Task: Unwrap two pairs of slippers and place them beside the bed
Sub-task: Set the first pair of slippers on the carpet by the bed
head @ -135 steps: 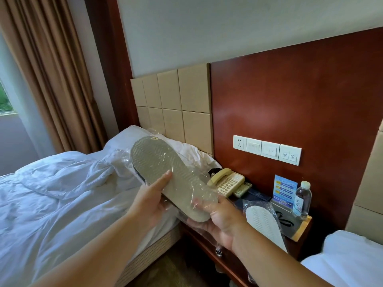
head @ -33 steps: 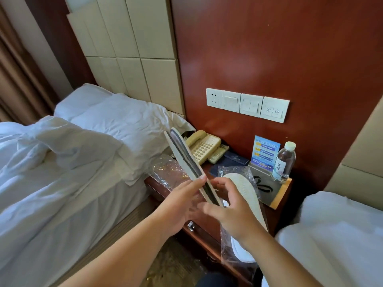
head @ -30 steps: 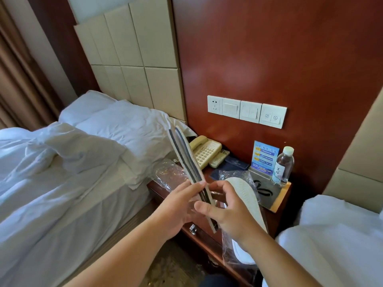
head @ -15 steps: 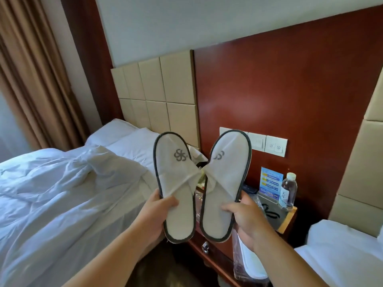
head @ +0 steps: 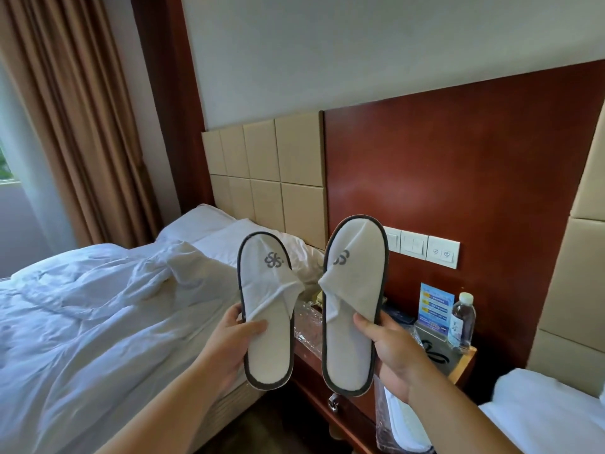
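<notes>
Two white slippers with dark trim and a grey logo are held upright, toes up, tops facing me. My left hand [head: 234, 342] grips the left slipper [head: 266, 309] at its heel half. My right hand [head: 388, 352] grips the right slipper [head: 352, 306] the same way. A gap separates the two. A second pair of slippers [head: 404, 424], still in clear plastic, hangs off the nightstand [head: 461, 365] below my right wrist. The empty plastic wrapper [head: 307, 329] lies crumpled on the nightstand between the held slippers.
A bed with rumpled white duvet [head: 98, 322] fills the left. A second bed's corner [head: 550, 411] is at lower right. The nightstand carries a water bottle [head: 462, 319], a blue card [head: 435, 308] and a partly hidden phone. Brown floor [head: 262, 430] shows between the beds.
The slippers came out of the wrapper, which now lies on the nightstand. I have separated the stacked pair, one in each hand, and since half a second ago spread them slightly apart.
</notes>
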